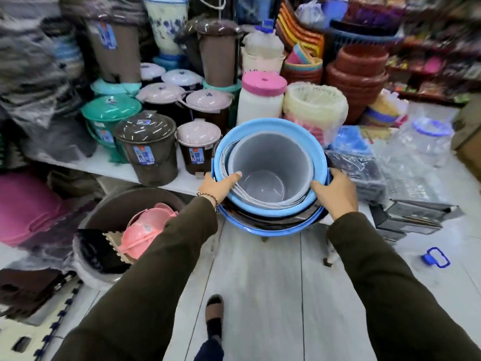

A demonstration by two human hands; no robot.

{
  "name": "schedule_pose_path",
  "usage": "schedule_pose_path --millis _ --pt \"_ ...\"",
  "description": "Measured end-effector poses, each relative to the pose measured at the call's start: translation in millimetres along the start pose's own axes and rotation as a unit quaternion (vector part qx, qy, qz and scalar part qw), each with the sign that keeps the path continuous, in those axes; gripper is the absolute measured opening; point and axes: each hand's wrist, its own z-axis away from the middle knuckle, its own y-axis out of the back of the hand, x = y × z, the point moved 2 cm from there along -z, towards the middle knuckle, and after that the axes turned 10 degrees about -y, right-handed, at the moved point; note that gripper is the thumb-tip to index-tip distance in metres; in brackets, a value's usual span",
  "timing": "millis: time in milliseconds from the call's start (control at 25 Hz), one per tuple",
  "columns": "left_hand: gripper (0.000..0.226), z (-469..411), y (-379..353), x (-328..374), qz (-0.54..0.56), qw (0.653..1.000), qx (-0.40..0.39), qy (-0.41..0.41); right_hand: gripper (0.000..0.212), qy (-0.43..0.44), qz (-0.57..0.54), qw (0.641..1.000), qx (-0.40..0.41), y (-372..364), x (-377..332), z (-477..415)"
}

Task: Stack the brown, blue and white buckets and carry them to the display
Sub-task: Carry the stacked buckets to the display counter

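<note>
Head camera looks down on a nested stack held out over the pale floor (260, 282): a white bucket (270, 173) sits inside a blue bucket (270, 128), which sits in a dark brown bucket (263, 220) with a blue rim. The left hand (221, 185) curls over the near-left rims, thumb inside; the right hand (335, 192) clasps the right rims, fingers wrapped round. Just ahead, a white shelf (104, 162) carries lidded bins (147, 149) wearing blue labels, their print too blurred to read. A pink-lidded jar (263, 97) stands behind the stack.
</note>
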Motion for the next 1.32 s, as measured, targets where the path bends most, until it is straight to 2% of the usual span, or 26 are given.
schedule_pose_path --millis 160,200,360,440,560,760,920,1080,1120,1200,1280,1320 --pt "0.117 -89 -1 53 0.025 0.999 0.016 -0.032 0.029 0.037 -0.013 0.999 0.038 3 -72 -70" --pt "0.119 -110 -1 67 0.028 0.999 0.013 -0.041 0.029 0.041 -0.015 0.998 0.04 -1 -88 -88" --pt "0.089 -209 -4 103 0.031 0.999 0.0 -0.043 0.027 0.035 -0.025 0.999 0.023 -43 -141 -176" --pt "0.086 -255 -6 98 0.02 1.0 -0.007 -0.019 0.028 0.014 -0.023 1.0 0.004 -77 -149 -215" --pt "0.079 -311 -9 62 0.004 0.999 -0.016 0.045 0.036 -0.027 0.012 0.999 -0.025 -137 -139 -254" --pt "0.083 -367 -16 -19 -0.049 0.987 -0.037 0.146 0.039 -0.089 0.103 0.987 -0.081 -226 -98 -291" --pt "0.11 -384 -26 -77 -0.086 0.976 -0.033 0.199 0.043 -0.124 0.14 0.976 -0.109 -262 -70 -295" --pt "0.091 -376 -35 -73 -0.21 0.957 0.005 0.2 0.053 -0.108 0.143 0.98 -0.087 -269 -63 -288" --pt "0.095 -376 -37 -74 -0.209 0.956 0.001 0.204 0.056 -0.088 0.139 0.984 -0.074 -269 -62 -284" --pt "0.112 -382 -38 -79 -0.127 0.967 -0.007 0.223 0.061 -0.062 0.133 0.989 -0.035 -266 -61 -275" --pt "0.112 -383 -41 -81 -0.031 0.969 -0.01 0.243 0.066 -0.1 0.109 0.988 -0.04 -267 -56 -271" --pt "0.108 -382 -43 -81 -0.021 0.969 -0.006 0.245 0.069 -0.146 0.087 0.984 -0.06 -269 -54 -270"
